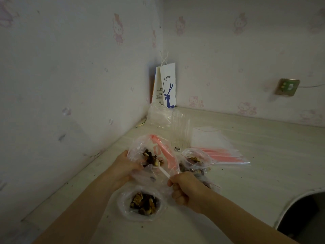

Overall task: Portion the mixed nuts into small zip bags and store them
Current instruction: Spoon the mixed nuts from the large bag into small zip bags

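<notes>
Our left hand [123, 166] grasps the near lip of a small zip bag [159, 147]. The fingers are curled round the plastic, we judge so that the mouth stays up and gaping for one-handed filling. The pink zip strip arcs just beyond those fingers.

Our right hand [184, 189] is clenched round the handle of a white plastic spoon [163, 171], pinching it near its end. The handle slants away from these fingers toward the left hand, and the bowl sits inside the bag's mouth among the mixed nuts [150, 156] already there. These nuts lie just past the left fingertips and well ahead of the right fingers.

Below both hands and nearer to us, an open plastic bag [121, 205] lies on the surface [246, 182] with its rim spread wide. We take it for the supply, set within easy reach of the spoon.

Beyond the right fingers lies a filled zip bag [195, 159]. Farther out is a stack of empty zip bags [223, 154], so we reckon portioning is partway done.
</notes>
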